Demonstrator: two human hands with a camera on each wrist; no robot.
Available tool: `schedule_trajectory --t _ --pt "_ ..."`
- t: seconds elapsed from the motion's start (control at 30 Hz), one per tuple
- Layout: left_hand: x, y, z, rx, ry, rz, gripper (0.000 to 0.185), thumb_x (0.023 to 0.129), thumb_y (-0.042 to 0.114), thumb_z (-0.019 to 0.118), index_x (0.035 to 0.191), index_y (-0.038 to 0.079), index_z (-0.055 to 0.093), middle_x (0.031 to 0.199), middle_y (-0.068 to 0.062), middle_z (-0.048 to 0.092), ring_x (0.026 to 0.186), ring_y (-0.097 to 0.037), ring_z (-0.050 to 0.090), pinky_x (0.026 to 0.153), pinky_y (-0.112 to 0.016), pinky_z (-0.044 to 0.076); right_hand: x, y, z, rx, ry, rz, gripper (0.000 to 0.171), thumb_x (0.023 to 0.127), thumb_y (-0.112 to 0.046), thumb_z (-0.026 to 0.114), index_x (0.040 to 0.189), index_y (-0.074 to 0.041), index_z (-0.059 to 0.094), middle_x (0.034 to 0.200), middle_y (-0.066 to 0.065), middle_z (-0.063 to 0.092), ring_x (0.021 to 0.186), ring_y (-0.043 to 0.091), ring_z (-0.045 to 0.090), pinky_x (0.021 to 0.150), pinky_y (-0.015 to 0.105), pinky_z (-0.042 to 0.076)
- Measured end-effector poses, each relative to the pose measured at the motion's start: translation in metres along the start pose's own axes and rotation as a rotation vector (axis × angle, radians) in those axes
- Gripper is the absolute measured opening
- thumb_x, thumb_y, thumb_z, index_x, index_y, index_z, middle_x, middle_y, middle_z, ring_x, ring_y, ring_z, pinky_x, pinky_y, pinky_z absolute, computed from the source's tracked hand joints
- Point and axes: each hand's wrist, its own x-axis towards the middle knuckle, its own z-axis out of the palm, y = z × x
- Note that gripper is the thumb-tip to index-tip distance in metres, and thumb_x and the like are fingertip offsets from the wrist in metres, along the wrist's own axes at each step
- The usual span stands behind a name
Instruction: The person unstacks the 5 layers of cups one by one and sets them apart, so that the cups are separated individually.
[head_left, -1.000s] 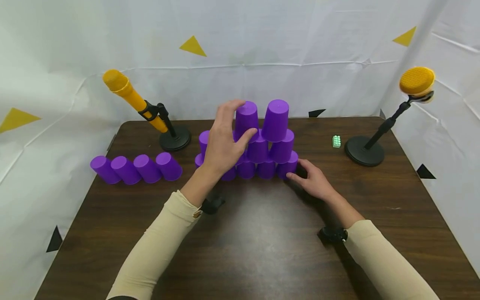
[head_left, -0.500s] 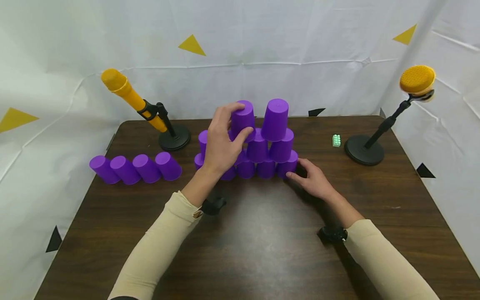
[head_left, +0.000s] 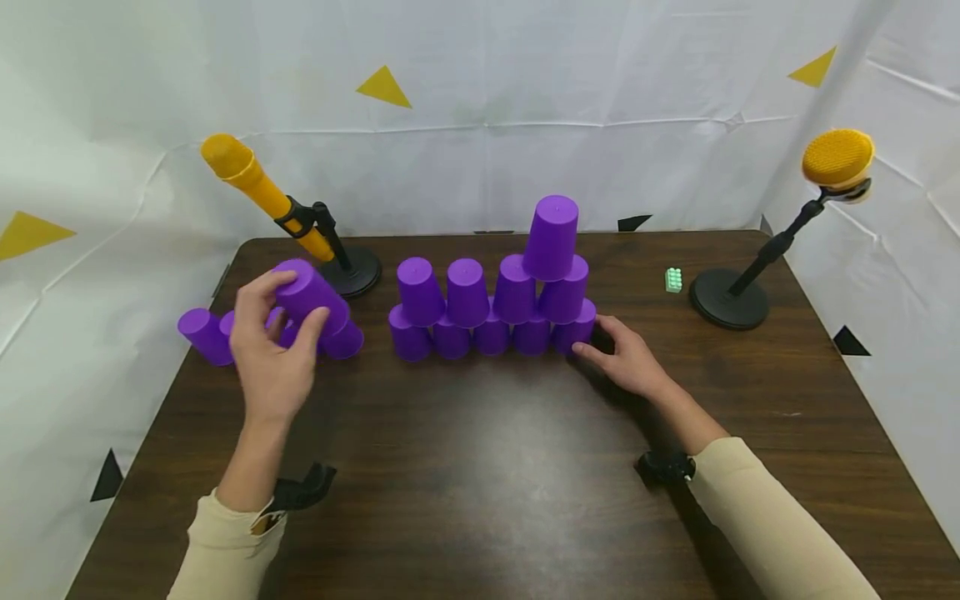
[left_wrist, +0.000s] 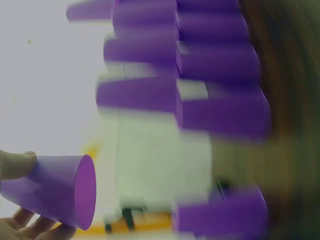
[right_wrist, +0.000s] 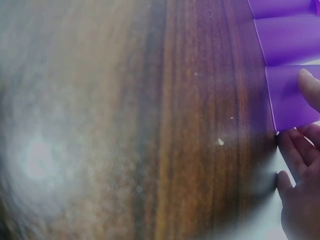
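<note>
My left hand (head_left: 272, 367) grips a purple cup (head_left: 311, 292) between thumb and fingers, tilted in the air over a row of upside-down cups at the left. Its open rim shows in the left wrist view, where the held cup (left_wrist: 50, 175) hangs apart from the blurred stack. Upside-down purple cups make a stepped stack (head_left: 491, 333) at mid-table, with a single cup (head_left: 553, 237) on top at its right side. Low at the stack's right end, my right hand (head_left: 630, 362) holds the bottom corner cup (right_wrist: 290, 95), thumb on its front and fingers along its side.
Behind the left row (head_left: 202, 337), partly hidden by my left hand, a yellow microphone (head_left: 255, 187) leans on a black stand. Another yellow microphone (head_left: 836, 158) stands at the right, beside a small green toy brick (head_left: 673, 280). A white sheet hangs behind the table (head_left: 480, 483).
My left hand has taken a cup from the left of the stack's top level and carried it left and down over the row. My right hand has stayed at the corner cup.
</note>
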Motion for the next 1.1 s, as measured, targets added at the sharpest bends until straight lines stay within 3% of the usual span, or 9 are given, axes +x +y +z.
schedule_trajectory --t 0.17,0.27,0.37,0.47,0.73,1.1 --pt "-0.012 -0.066 -0.062 0.145 0.151 -0.232 0.052 0.080 -0.011 0.073 0.127 0.003 0.056 0.128 -0.006 0.058 0.113 -0.018 0.059 0.095 -0.030 0.049 0.000 0.001 0.000 0.002 0.005 0.005 0.064 0.094 -0.037 0.067 0.144 -0.003 0.045 0.140 0.021 0.050 0.134 0.038 0.041 0.111 0.057 0.026" --pt "-0.018 -0.097 -0.091 0.262 0.209 -0.375 0.054 0.082 -0.009 0.072 0.130 0.010 0.055 0.131 -0.005 0.054 0.116 -0.021 0.055 0.098 -0.033 0.048 0.000 0.002 -0.001 0.004 0.004 0.007 0.064 0.094 -0.037 0.066 0.144 -0.003 0.044 0.141 0.021 0.049 0.134 0.039 0.041 0.111 0.058 0.026" --pt "-0.020 -0.120 -0.110 0.381 0.207 -0.506 0.052 0.084 -0.003 0.072 0.130 0.014 0.053 0.133 -0.008 0.052 0.118 -0.025 0.053 0.100 -0.038 0.047 0.000 0.002 0.000 0.003 0.003 0.008 0.065 0.094 -0.038 0.066 0.144 -0.003 0.044 0.141 0.021 0.049 0.134 0.039 0.040 0.111 0.058 0.026" --pt "-0.020 -0.137 -0.122 0.461 0.178 -0.590 0.049 0.086 0.001 0.071 0.128 0.015 0.053 0.135 -0.011 0.052 0.120 -0.029 0.053 0.100 -0.040 0.046 -0.001 0.001 0.000 0.006 -0.002 0.007 0.065 0.094 -0.037 0.066 0.144 -0.003 0.043 0.141 0.022 0.048 0.134 0.039 0.040 0.111 0.059 0.025" --pt "-0.018 -0.157 -0.129 0.541 0.096 -0.632 0.049 0.087 0.002 0.069 0.129 0.005 0.045 0.141 -0.014 0.050 0.125 -0.033 0.050 0.101 -0.047 0.044 -0.001 0.000 -0.001 0.009 0.000 -0.003 0.064 0.094 -0.036 0.067 0.143 -0.002 0.044 0.140 0.022 0.049 0.133 0.039 0.042 0.111 0.058 0.026" --pt "-0.018 -0.162 -0.134 0.532 0.067 -0.680 0.049 0.085 -0.002 0.069 0.125 0.005 0.041 0.142 -0.016 0.049 0.124 -0.033 0.049 0.101 -0.049 0.043 0.000 -0.001 0.000 0.009 0.000 -0.018 0.063 0.094 -0.035 0.067 0.143 -0.001 0.045 0.140 0.022 0.050 0.132 0.039 0.042 0.110 0.058 0.027"
